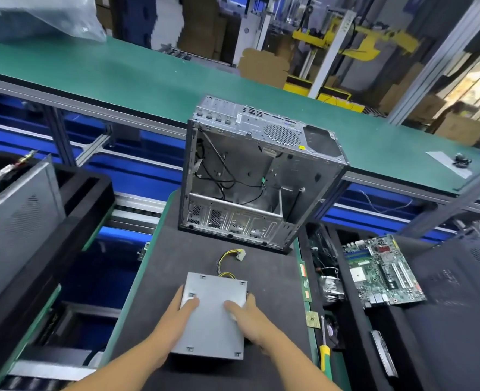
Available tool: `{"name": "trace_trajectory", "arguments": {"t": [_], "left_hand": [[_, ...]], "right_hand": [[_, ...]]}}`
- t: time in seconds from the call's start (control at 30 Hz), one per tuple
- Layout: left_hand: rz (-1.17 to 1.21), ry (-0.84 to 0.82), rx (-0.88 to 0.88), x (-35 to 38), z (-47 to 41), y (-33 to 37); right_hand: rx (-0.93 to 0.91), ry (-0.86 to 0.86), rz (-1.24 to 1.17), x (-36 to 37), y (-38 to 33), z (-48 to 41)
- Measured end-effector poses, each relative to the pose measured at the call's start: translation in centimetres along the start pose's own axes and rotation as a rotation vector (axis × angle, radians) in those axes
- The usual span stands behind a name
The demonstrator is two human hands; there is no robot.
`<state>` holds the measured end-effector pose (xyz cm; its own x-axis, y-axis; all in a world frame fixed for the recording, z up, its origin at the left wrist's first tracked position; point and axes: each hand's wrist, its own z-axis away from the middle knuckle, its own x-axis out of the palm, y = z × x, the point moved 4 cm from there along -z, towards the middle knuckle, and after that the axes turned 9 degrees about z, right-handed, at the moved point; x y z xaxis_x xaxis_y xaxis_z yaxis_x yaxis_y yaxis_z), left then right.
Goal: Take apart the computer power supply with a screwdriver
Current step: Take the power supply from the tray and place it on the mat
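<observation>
The power supply (213,320) is a flat gray metal box. It lies on the dark worktop (173,263), close to the near edge and about in the middle. The left hand (173,317) grips its left side and the right hand (250,320) grips its right side. Each thumb lies on top and the fingers bend round the side. Yellow and black wires (224,261) come out of the far end of the box and end in a white plug (241,254).

The screwdriver (325,355) has a yellow and green handle. It lies untouched along the right edge of the worktop, near the right hand. A small square chip (312,318) lies just beside its tip.

The open computer case (255,179) stands at the far edge, with loose black cables inside. A tiny yellow sticker (301,147) on it is too small to read. Past the right edge lies a green circuit board (382,272), and its print is too blurry to read. A long green belt (120,80) runs behind the case.
</observation>
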<state>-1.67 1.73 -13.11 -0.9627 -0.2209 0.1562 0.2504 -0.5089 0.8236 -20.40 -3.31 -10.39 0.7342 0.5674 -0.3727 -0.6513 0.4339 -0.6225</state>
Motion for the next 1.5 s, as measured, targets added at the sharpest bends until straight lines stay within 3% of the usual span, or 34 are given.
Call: {"name": "trace_trajectory", "arguments": {"t": [0.1, 0.2, 0.33, 0.43, 0.57, 0.77, 0.87, 0.93, 1.0, 1.03, 1.1, 1.17, 1.23, 1.37, 1.5], "left_hand": [[-0.002, 0.060, 0.017, -0.5, 0.4, -0.2], [-0.034, 0.070, 0.018, -0.6, 0.6, -0.1], [-0.065, 0.033, 0.007, -0.6, 0.6, 0.1], [-0.116, 0.002, 0.011, -0.8, 0.8, 0.0], [-0.116, 0.029, 0.029, -0.5, 1.5, -0.2], [-0.108, 0.103, 0.048, -0.3, 1.3, -0.4], [-0.089, 0.109, 0.047, -0.6, 1.4, -0.8], [-0.037, 0.101, 0.037, -1.0, 1.3, -1.2], [-0.011, 0.096, 0.032, -1.2, 1.2, -1.6], [0.010, 0.097, 0.029, -1.3, 1.2, -1.7], [0.054, 0.101, 0.030, -1.3, 1.3, -1.9], [0.075, 0.094, 0.036, -1.3, 1.6, -2.1], [0.067, 0.113, 0.033, -1.5, 1.8, -2.4], [0.010, 0.183, 0.048, -1.4, 1.6, -2.8], [-0.064, 0.214, 0.045, -1.0, 1.8, -2.7]], "right_hand": [[0.050, 0.127, -0.061, -1.3, 0.2, -0.3], [-0.010, 0.310, 0.282, -3.3, 0.8, -1.2], [-0.294, 0.177, 0.841, -3.1, 0.8, -2.8], [-0.301, 0.222, 0.859, -3.5, 0.9, -4.2], [-0.410, 0.279, 1.239, -4.0, 0.9, -5.4], [-0.447, 0.262, 1.441, -4.3, -0.1, -6.2], [-0.488, 0.108, 1.368, -4.8, -1.1, -6.5], [-0.525, 0.058, 1.098, -5.9, -2.0, -6.8], [-0.514, 0.153, 0.728, -7.2, -3.3, -7.3], [-0.462, 0.190, 0.562, -7.4, -3.8, -7.5], [-0.283, 0.108, 0.364, -6.4, -4.3, -8.0], [-0.172, 0.002, 0.413, -4.7, -4.3, -8.8], [-0.123, 0.007, 0.525, -4.0, -4.5, -9.4], [-0.155, 0.021, 0.636, -4.3, -5.0, -9.8], [-0.063, 0.301, 0.636, -7.4, -4.3, -8.9]]}}
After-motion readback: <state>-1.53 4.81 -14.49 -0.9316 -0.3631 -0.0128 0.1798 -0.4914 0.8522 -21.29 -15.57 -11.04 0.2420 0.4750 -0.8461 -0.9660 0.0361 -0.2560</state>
